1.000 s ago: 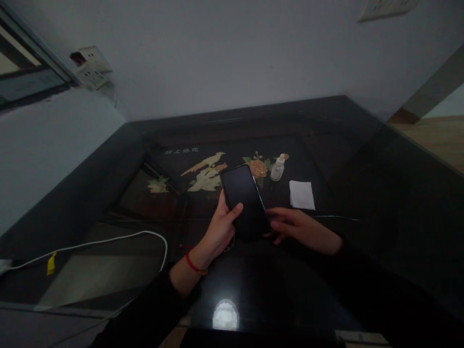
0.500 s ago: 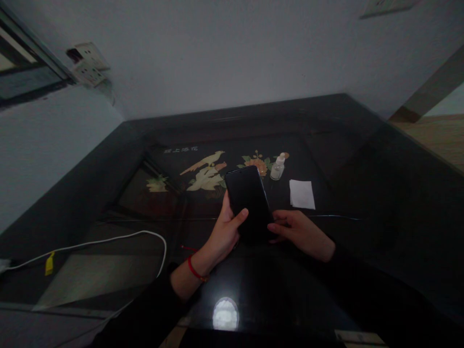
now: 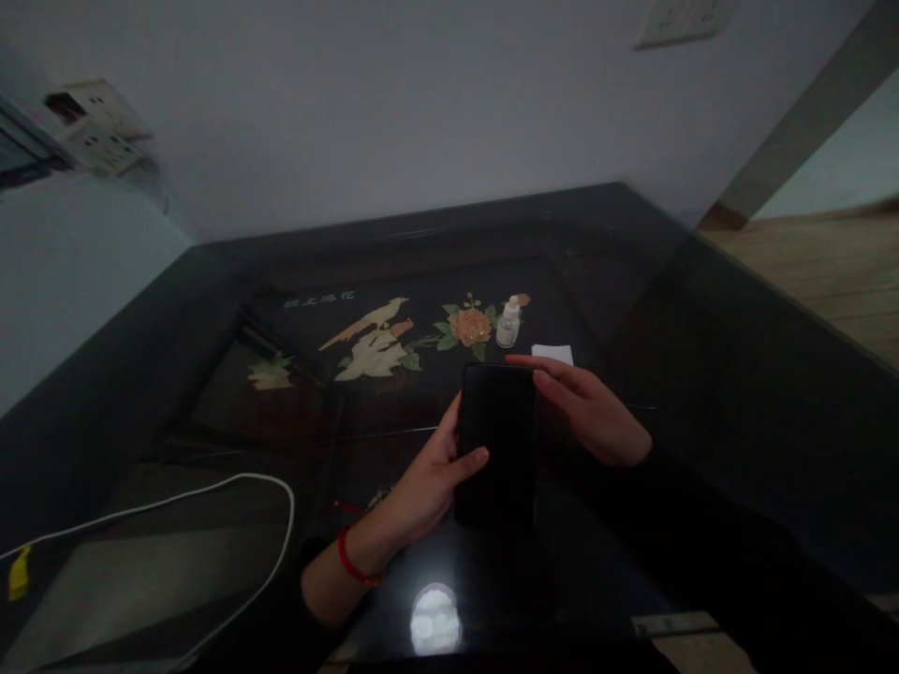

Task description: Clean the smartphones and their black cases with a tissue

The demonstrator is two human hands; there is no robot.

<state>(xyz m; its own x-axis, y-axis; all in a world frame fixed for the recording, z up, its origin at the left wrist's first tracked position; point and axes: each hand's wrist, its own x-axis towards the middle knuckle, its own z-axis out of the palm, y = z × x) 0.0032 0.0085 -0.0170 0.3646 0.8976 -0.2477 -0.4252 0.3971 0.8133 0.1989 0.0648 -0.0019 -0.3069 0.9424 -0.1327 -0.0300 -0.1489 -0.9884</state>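
A black smartphone [image 3: 500, 421] with a dark screen is held upright over the table, facing me. My left hand [image 3: 439, 468] is closed around its left side, with the thumb lying on the screen. At the phone's upper right corner, my right hand [image 3: 586, 404] grips with thumb and fingers, one finger stretched along the top edge. Beyond the phone stands a small clear dropper bottle [image 3: 508, 323] with a white top. White paper squares [image 3: 553, 354] lie behind my right hand, which partly hides them.
The glossy black table [image 3: 393, 229] carries an inlaid bird-and-flower picture and meets a pale wall. A white cable [image 3: 271, 479] with a yellow tag [image 3: 19, 573] curves over the left side. Beside my left wrist lies a small red cord [image 3: 347, 506]. Sockets [image 3: 105, 126] are on the wall.
My right hand has moved from the phone's lower right edge up to its upper right corner. The phone has straightened and sits slightly lower. The view has shifted to the right.
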